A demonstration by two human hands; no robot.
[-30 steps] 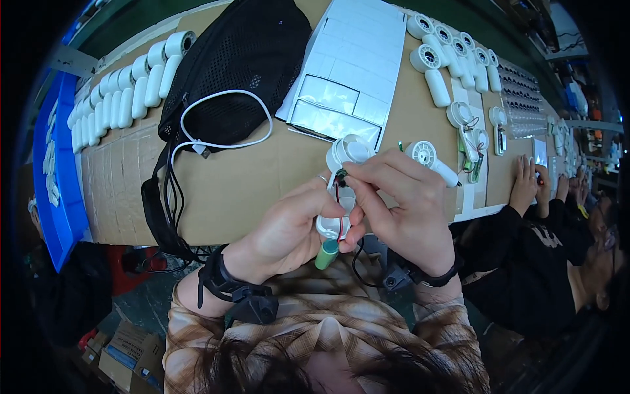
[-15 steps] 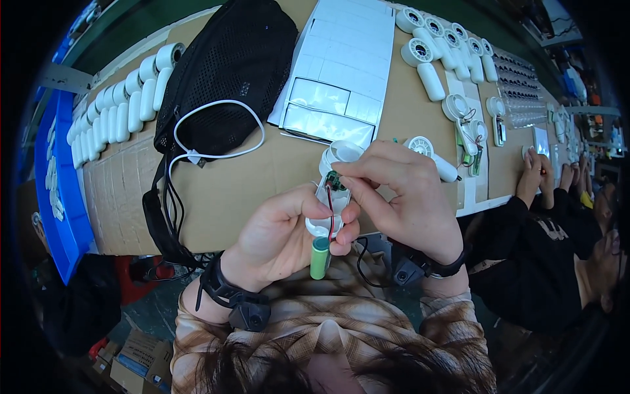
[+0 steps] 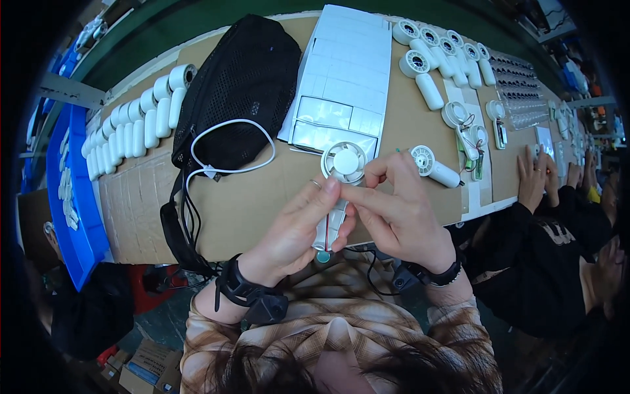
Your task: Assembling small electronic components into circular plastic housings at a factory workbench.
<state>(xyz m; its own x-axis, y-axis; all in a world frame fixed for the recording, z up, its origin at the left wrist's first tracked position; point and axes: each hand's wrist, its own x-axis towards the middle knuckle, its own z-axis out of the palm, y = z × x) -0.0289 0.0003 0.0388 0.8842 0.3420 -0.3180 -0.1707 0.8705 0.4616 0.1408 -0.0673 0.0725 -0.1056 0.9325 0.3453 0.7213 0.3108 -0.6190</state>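
Observation:
My left hand [image 3: 292, 230] is closed around the white handle of an opened handheld fan [image 3: 344, 163], its round head pointing away from me. A red wire [image 3: 327, 226] runs down inside the hollow handle. Beneath the handle's lower end shows the end of a green battery cell [image 3: 323, 257], otherwise hidden. My right hand [image 3: 407, 220] presses thumb and forefinger together at the fan's neck, against my left thumb. The fingertips cover whatever lies there, and the circuit board is out of sight. Just beyond my right hand another white fan [image 3: 441, 172] lies on the table.
On the cardboard-covered table [image 3: 230, 226] are a black mesh bag [image 3: 239, 92] with a white cable [image 3: 272, 141] and a white box [image 3: 341, 72]. White fan parts [image 3: 131, 128] line the left, beside a blue tray [image 3: 82, 230]. More fans [image 3: 430, 92] lie right, near another person's hands [image 3: 538, 177].
The fan head has turned to show its round face. The circuit board is now covered by my fingers, and the battery has gone mostly behind the handle. My view has shifted slightly.

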